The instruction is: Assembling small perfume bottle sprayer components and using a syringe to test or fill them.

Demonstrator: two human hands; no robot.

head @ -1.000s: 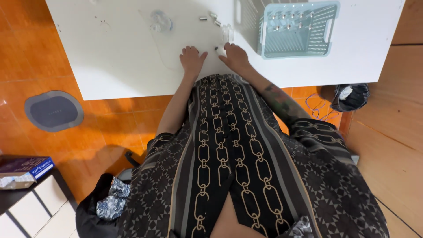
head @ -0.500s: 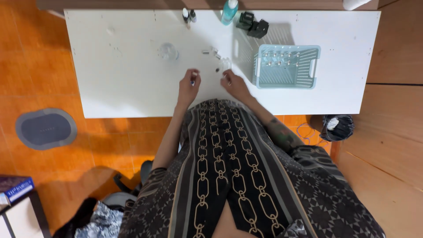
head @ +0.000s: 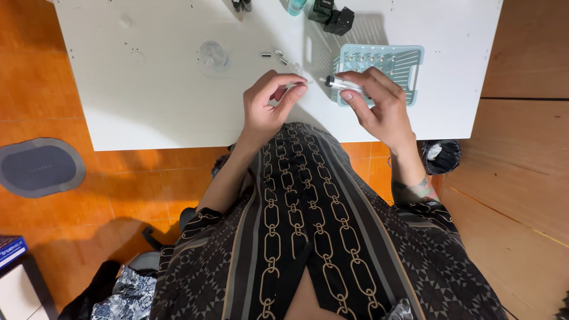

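Note:
My right hand [head: 379, 106] is raised over the front of the white table [head: 154, 89] and grips a small clear glass vial [head: 342, 85] with a dark end that points left. My left hand [head: 269, 104] is level with it, thumb and forefinger pinched on a tiny clear piece [head: 296, 85] just left of the vial's tip. A gap of a few centimetres separates the two hands. Behind my right hand stands a light blue plastic basket [head: 409, 59] with a row of small vials inside.
Several small metal caps [head: 275, 56] and a clear round lid [head: 212, 54] lie on the table. Black boxes [head: 333, 16] and a teal bottle [head: 295, 6] sit at the far edge. On the orange floor are a grey oval mat [head: 38, 166] and a black bin [head: 441, 155].
Both hands have lifted off the table. The right now holds a vial and the left a small piece, brought close together. The camera has moved nearer the table.

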